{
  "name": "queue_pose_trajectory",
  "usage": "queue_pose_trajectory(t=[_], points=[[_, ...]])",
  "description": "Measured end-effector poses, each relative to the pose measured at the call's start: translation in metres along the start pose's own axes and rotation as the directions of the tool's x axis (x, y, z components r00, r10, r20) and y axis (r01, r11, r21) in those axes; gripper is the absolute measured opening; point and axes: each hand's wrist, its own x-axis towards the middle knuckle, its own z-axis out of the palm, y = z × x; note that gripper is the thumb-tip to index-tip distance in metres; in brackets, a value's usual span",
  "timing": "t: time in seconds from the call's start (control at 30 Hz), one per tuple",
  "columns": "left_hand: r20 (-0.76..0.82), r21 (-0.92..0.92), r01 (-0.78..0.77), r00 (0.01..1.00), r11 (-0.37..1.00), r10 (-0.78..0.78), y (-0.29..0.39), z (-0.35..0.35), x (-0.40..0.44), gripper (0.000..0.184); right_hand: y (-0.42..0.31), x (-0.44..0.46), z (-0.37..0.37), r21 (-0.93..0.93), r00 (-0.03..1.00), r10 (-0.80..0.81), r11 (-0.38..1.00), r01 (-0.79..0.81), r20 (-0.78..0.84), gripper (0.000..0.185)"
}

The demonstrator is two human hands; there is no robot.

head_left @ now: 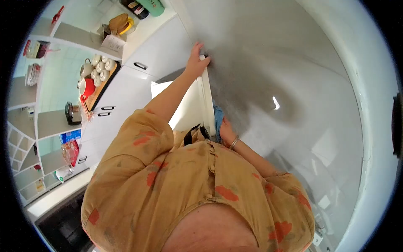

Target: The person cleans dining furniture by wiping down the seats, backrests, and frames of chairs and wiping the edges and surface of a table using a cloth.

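Note:
A white cabinet door (206, 90) stands open in front of my body, seen nearly edge-on. At its far end, by a dark handle, my left hand (197, 63) grips the door's edge, the thumb on one side and the fingers on the other. Lower down, on the door's outer side, my right hand (227, 132) is closed on a blue cloth (218, 117) that lies against the door. Part of the cloth is hidden behind the door and hand. A bracelet (234, 142) circles my right wrist.
White cabinets with black handles (140, 66) line the left. On the counter sit a wooden tray (100, 90) with several cups and a red mug (87, 87), plus bottles (136, 8). Shelves (52, 124) hold jars and packages. Shiny grey floor (268, 75) spreads right, up to a pale wall.

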Motion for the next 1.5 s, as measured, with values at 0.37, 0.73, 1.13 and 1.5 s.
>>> queue_pose_trajectory(t=[0.37, 0.73, 1.13, 1.5], points=[[-0.069, 0.059, 0.284, 0.958, 0.957, -0.28, 0.082, 0.008, -0.139, 0.083, -0.051, 0.024, -0.019, 0.289, 0.908, 0.268, 0.886, -0.363, 0.322, 0.044], [-0.433, 0.144, 0.374, 0.856, 0.916, -0.282, 0.136, 0.047, -0.257, 0.068, -0.077, 0.029, -0.004, 0.147, 0.91, 0.058, 0.981, -0.129, 0.41, 0.044], [-0.175, 0.029, 0.539, 0.832, 0.842, -0.527, 0.152, -0.007, -0.322, 0.068, -0.025, -0.011, 0.043, 0.342, 0.918, -0.166, 0.939, 0.035, 0.361, 0.061], [-0.037, -0.11, 0.247, 0.967, 0.963, -0.252, 0.137, -0.023, -0.298, 0.064, 0.027, -0.031, 0.065, -0.028, 0.783, -0.604, 0.789, 0.614, 0.15, 0.072]])
